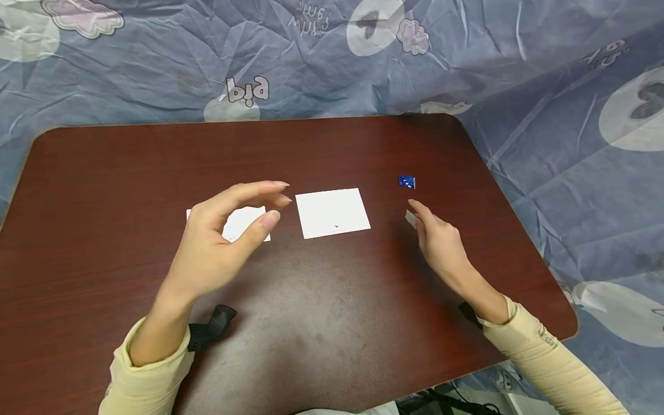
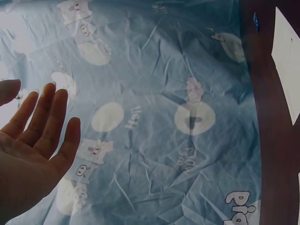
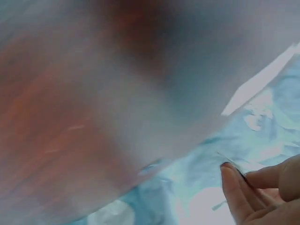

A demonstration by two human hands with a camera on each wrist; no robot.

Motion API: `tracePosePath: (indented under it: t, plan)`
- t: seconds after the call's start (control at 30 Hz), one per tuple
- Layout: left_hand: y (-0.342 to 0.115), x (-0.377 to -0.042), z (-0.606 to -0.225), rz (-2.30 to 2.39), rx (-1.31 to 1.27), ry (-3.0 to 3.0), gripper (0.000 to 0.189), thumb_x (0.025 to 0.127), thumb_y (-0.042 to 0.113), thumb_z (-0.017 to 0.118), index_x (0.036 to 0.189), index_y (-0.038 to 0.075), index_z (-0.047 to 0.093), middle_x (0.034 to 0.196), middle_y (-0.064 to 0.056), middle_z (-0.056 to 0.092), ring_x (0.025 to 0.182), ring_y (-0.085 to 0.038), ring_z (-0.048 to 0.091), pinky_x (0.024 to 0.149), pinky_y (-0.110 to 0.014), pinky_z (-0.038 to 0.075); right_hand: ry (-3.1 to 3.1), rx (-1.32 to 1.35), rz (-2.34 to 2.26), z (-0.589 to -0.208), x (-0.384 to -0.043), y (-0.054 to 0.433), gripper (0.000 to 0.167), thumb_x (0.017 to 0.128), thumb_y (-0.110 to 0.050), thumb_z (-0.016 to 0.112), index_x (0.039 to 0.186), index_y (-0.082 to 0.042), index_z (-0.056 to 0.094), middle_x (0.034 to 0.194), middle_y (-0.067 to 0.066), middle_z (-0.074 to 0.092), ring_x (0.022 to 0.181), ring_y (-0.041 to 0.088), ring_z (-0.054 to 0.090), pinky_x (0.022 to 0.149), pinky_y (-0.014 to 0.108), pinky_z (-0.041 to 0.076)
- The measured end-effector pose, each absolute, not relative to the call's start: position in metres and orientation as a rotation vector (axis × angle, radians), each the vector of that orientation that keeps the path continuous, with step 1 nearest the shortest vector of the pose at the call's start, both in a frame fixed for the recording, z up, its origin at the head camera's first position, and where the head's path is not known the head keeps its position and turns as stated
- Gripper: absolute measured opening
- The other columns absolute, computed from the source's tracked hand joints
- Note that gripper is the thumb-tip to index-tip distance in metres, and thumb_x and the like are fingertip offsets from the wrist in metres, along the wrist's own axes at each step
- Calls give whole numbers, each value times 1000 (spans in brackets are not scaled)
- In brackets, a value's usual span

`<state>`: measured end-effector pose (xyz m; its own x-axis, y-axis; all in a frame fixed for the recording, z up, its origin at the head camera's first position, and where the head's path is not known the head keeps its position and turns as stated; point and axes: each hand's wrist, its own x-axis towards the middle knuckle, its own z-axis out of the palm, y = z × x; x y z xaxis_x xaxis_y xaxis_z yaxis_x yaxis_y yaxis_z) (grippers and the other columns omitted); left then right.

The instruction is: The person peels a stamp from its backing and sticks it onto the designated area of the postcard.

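My right hand (image 1: 443, 245) pinches a small flat pale piece (image 1: 410, 218) between thumb and fingers, over the right side of the table. Edge-on, that piece shows only as a thin sliver in the right wrist view. Just beyond the fingertips lies a small blue packet (image 1: 407, 181) with white marks. My left hand (image 1: 212, 248) holds nothing; its fingers are loosely bent, with the thumb apart from them. It partly hides a white card (image 1: 242, 222) on the table. Between the two hands lies another white card (image 1: 334, 213), with a tiny dark mark near its front edge.
The dark red-brown table (image 1: 311, 323) has rounded corners. A blue printed cloth (image 1: 311, 63) hangs behind it and along the right. Black straps (image 1: 211, 328) sit at the wrists. Dark cables (image 1: 461, 405) show below the front edge.
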<state>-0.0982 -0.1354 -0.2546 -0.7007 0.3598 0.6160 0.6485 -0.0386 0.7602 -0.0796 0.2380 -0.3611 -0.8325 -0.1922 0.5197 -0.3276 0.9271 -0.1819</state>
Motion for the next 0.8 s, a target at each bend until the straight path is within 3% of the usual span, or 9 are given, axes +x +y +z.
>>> tracePosePath:
  t: [0.3, 0.57, 0.8]
  plan:
    - [-124, -97, -264, -1792, -1154, -1997, 31, 85, -5, 64, 115, -1, 64, 96, -1, 69, 83, -15, 61, 77, -29, 46, -2472, 398, 581, -333, -62, 207, 47, 86, 13, 60, 129, -3, 52, 93, 13, 70, 51, 15, 48, 48, 31, 41]
    - [-101, -93, -277, -1696, -1196, -2104, 30, 86, 5, 68, 116, 7, 66, 101, 4, 68, 93, -8, 62, 83, -29, 46, -2433, 491, 775, -311, -44, 181, 54, 82, 18, 63, 130, -3, 54, 93, 9, 70, 67, 15, 63, 60, 17, 48]
    - [-86, -92, -288, -1643, -1230, -2218, 28, 89, 12, 67, 117, 11, 66, 108, 8, 66, 94, -2, 58, 81, -28, 47, -2397, 610, 837, -302, -35, 165, 58, 75, 22, 67, 127, 0, 55, 95, 9, 70, 70, 16, 65, 67, 17, 51]
